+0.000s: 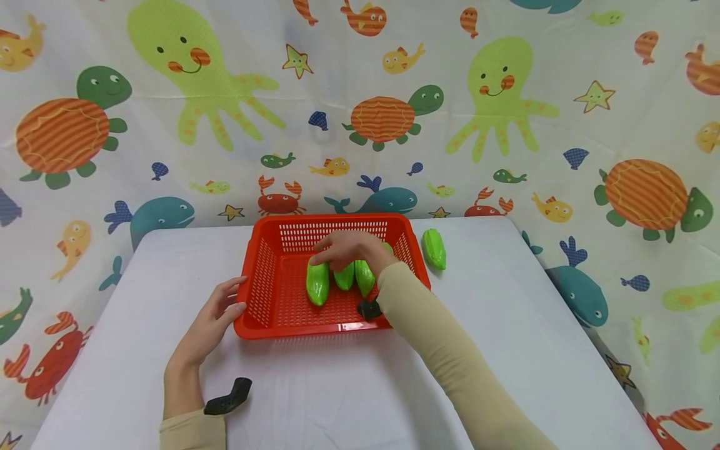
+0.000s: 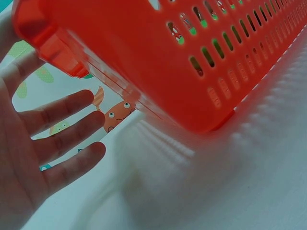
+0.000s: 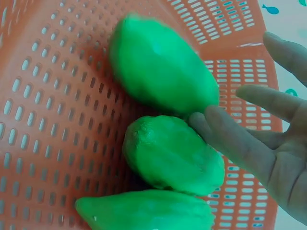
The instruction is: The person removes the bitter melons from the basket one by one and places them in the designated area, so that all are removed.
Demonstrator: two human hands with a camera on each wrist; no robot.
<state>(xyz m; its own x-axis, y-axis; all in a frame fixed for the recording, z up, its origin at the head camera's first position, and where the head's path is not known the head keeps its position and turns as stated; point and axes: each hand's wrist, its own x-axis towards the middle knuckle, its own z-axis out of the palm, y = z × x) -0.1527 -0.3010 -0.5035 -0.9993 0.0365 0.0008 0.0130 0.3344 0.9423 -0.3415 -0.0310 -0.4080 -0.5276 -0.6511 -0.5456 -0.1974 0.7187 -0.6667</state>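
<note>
A red plastic basket [image 1: 292,324] with slotted walls stands on the white table, holding several glossy green gourd-shaped vegetables. My left hand [image 1: 210,322] is at the basket's left side, fingertips and thumb at the rim. In the left wrist view three of its fingers [image 2: 67,108] are spread apart beside the red wall. Inside the basket, my right hand [image 1: 345,247] is over the far ends of the vegetables, partly covering them. The right wrist view shows its extended fingers [image 3: 244,136] near the junction of the top green gourd [image 3: 163,64] and the middle one [image 3: 175,155].
Another green gourd-shaped vegetable [image 1: 434,249] lies on the table just right of the basket. White tabletop [image 1: 506,300] extends to both sides and in front. A cloth [image 1: 326,81] printed with sea animals hangs behind. Black wrist mounts [image 1: 227,399] sit on both wrists.
</note>
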